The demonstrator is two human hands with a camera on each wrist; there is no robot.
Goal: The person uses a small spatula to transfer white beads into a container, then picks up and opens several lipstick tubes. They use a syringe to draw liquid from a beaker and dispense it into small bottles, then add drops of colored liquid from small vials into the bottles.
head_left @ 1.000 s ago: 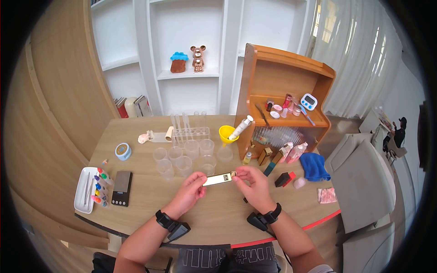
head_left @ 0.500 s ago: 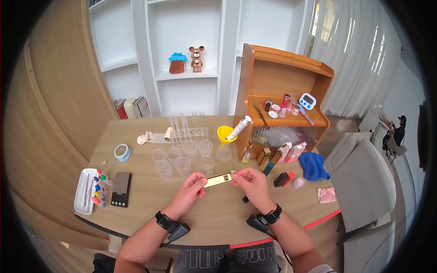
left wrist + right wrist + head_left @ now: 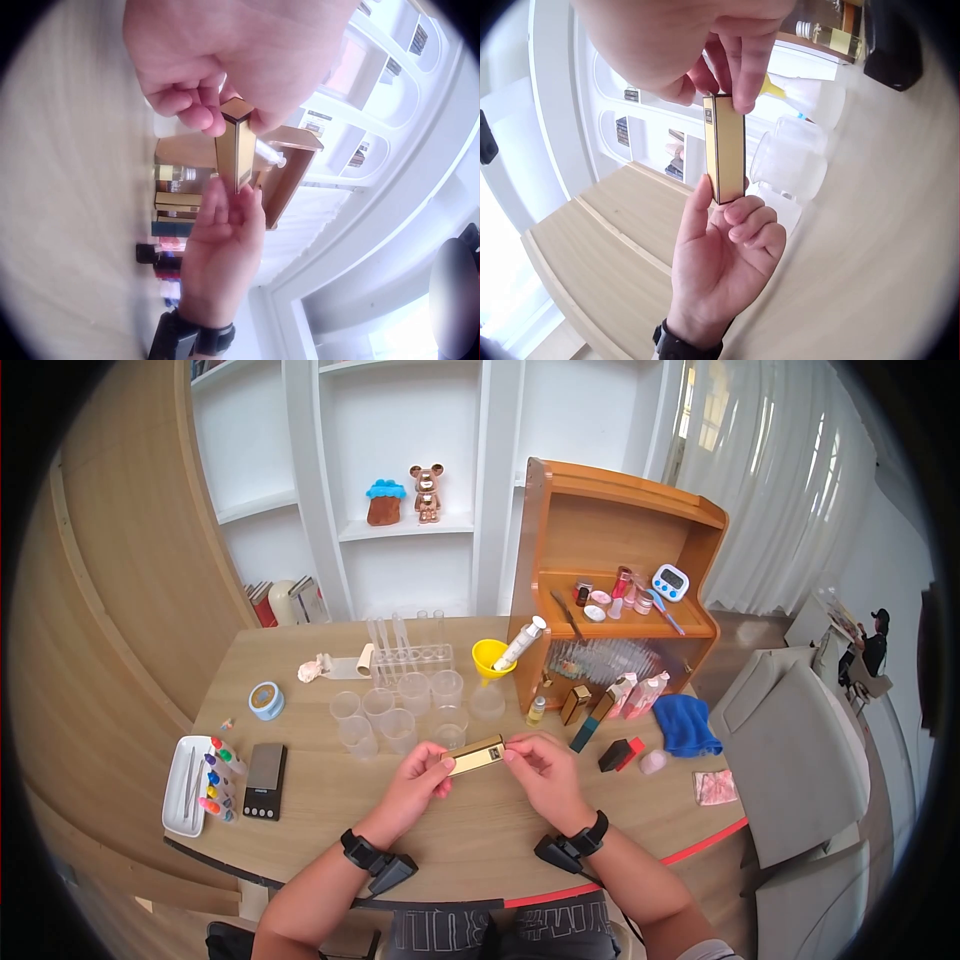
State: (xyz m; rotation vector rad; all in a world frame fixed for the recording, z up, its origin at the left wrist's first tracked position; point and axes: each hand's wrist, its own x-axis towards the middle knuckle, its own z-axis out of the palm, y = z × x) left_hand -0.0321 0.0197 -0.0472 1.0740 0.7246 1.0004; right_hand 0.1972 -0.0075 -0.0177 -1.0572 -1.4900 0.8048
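Observation:
A slim gold box with dark edges (image 3: 474, 758) is held up between both hands, above the table's front middle. My left hand (image 3: 410, 786) pinches its left end between thumb and fingers. At the right end, by a small dark label, the thumb and fingers of my right hand (image 3: 548, 780) grip it. In the left wrist view, the closed, pointed-looking end of the gold box (image 3: 238, 109) faces the camera. From the right wrist, the long gold box (image 3: 729, 154) stands upright in view, with my right fingers covering part of its labelled end.
Clear plastic cups (image 3: 397, 732) and a test tube rack (image 3: 412, 657) stand beyond the hands. To the right are a wooden cabinet (image 3: 535, 560), small cosmetic boxes (image 3: 575, 705) and a blue cloth (image 3: 686, 726). A black scale (image 3: 264, 780) and white tray (image 3: 181, 800) lie left.
A small flap that stuck out at the box's right end no longer shows. The box has tilted, its face now a deeper gold, and my right hand has shifted slightly left.

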